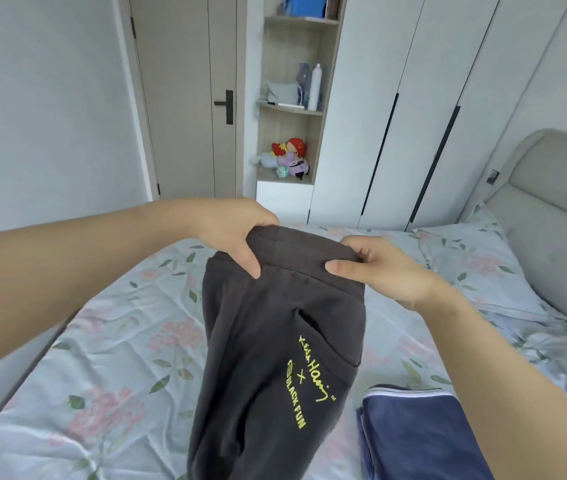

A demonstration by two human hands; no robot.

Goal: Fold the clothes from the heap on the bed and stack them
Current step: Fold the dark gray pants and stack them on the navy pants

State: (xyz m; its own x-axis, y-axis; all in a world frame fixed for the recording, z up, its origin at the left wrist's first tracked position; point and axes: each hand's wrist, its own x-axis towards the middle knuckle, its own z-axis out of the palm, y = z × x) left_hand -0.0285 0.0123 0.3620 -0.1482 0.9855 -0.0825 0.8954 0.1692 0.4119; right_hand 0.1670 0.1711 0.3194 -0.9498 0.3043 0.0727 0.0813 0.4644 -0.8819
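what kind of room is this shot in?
A home bedroom, most likely: a bed with a flowered sheet and padded headboard, tall white wardrobe doors beyond it, and a shelf of toys. The left hand and right hand hold dark trousers above the bed.

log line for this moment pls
stage: garment held up | left hand: grips waistband of dark grey cloth trousers with yellow lettering | right hand: grips same waistband | folded navy blue garment: lying on floral bed sheet
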